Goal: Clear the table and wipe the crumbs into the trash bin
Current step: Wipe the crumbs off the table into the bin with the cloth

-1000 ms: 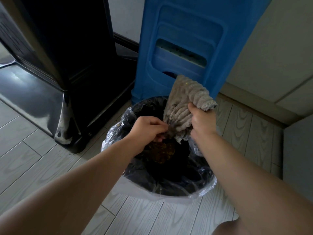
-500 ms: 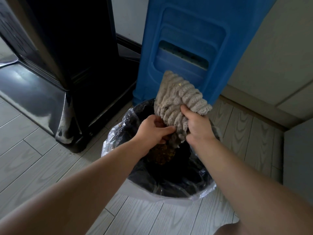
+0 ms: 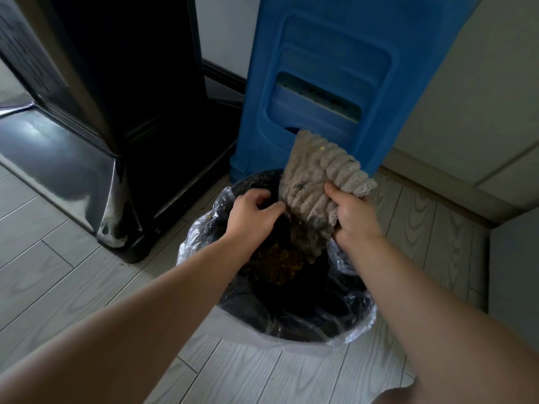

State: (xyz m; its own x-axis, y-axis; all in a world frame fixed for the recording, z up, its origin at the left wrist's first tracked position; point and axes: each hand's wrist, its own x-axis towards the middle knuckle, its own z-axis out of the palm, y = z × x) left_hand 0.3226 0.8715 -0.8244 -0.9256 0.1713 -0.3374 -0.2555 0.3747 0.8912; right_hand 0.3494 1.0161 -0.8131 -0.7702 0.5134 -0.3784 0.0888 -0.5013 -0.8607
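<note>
A grey ribbed cleaning cloth (image 3: 315, 182) hangs over the trash bin (image 3: 294, 339), which is lined with a clear plastic bag. My right hand (image 3: 354, 217) grips the cloth's right edge. My left hand (image 3: 250, 217) is just left of the cloth with its fingers spread, fingertips brushing the cloth's left edge. Yellow-brown crumbs (image 3: 277, 263) lie inside the bin on dark waste. A few crumbs still cling to the cloth.
A blue plastic stool (image 3: 329, 77) stands right behind the bin. A black glossy appliance (image 3: 96, 118) fills the left side. A beige wall panel (image 3: 472, 106) and its skirting run along the right. The floor is pale wood-look tile (image 3: 58, 287).
My left hand has let go of the cloth's lower part and opened its fingers, sliding to the cloth's left edge. The cloth has opened out flatter in my right hand.
</note>
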